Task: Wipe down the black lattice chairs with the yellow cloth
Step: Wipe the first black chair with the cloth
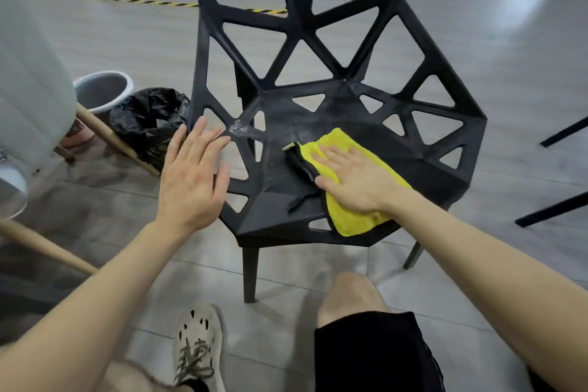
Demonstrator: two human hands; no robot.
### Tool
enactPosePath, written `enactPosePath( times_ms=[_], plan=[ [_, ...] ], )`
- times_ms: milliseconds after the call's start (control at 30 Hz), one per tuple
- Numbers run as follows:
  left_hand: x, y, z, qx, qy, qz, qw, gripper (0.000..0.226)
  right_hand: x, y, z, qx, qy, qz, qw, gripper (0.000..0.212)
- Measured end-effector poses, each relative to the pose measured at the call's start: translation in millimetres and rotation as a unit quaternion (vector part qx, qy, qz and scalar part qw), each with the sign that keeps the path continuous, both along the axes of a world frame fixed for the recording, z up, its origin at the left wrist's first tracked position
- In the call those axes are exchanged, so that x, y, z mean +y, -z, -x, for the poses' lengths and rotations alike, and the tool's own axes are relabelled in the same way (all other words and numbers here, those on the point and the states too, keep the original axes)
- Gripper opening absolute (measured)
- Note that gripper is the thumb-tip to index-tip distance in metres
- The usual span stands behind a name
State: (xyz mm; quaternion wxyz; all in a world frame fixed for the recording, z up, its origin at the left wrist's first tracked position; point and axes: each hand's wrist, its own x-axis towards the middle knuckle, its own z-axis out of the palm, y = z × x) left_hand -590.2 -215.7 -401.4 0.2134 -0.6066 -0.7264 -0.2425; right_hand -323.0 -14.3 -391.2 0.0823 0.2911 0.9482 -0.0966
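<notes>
Flat on dusty lattice chair (439, 124): plush yellow cloth (342, 216).

Right hand (356, 181) presses yellow cloth (353, 219) flat on black chair (413, 169) seat.

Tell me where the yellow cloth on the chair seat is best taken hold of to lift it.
Probably at the black-edged fold on the cloth's left side, coming from the left and above. The rest lies flat on the seat under the flat right hand, but that fold stands up off the surface, offering an edge to pinch.
</notes>
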Motion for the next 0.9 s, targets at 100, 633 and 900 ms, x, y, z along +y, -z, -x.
enactPosePath(
  times_ms=[100, 633, 900],
  plan=[
    [-2.4, -0.6, -1.7, -0.006, 0.001, -0.001, 1.0, 0.051, 45.8, -7.9, -15.9, -0.024, 0.021, 0.003, 0.999, 0.065],
    [2.7, 3.1, -2.4, -0.042, 0.021, -0.053, 0.997, 0.053, 100.5, 4.6, 44.0, 0.002, 0.089, -0.05, 0.995, 0.066],
    [1.2, 3.4, -2.6, -0.047, 0.031, -0.042, 0.998, 0.053, 74.0, 2.6, 21.9, 0.037, -0.088, 0.03, 0.995, 0.059]
  ],
)
